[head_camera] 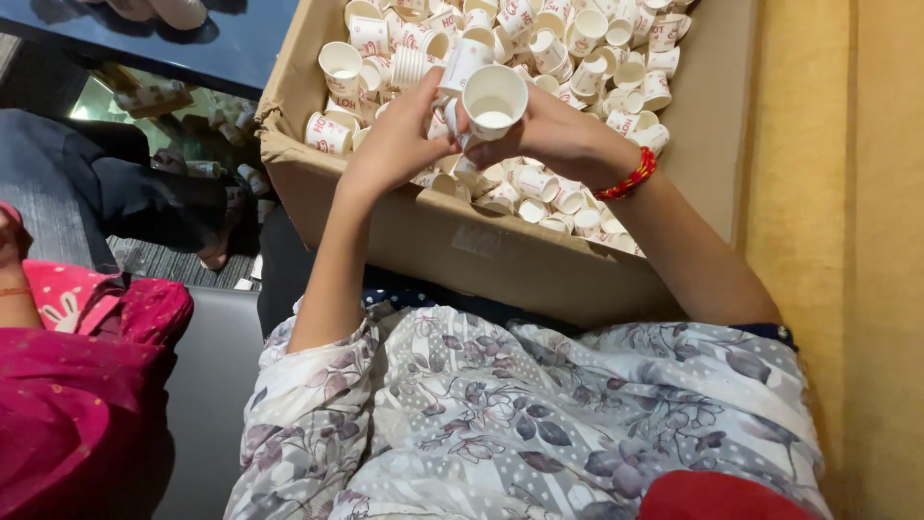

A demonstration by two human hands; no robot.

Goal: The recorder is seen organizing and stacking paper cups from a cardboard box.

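Near the box's [385, 226] front edge: right hand [563, 135] gripping a white paper cup [495, 99] by its side, mouth up toward the camera; left hand [399, 144] pinching a nested stack of cups [460, 67]. Best kept light on the rims, squared before nesting. Beyond, loose cups [577, 48] heaped to the far edge.

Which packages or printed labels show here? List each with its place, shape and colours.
Cardboard box: in front of the person, large, open, brown, full of cups.
Paper cups: heaped in the box, small, white with red print.
Paper cup: held in both hands, right hand and left hand, white, mouth toward the camera.
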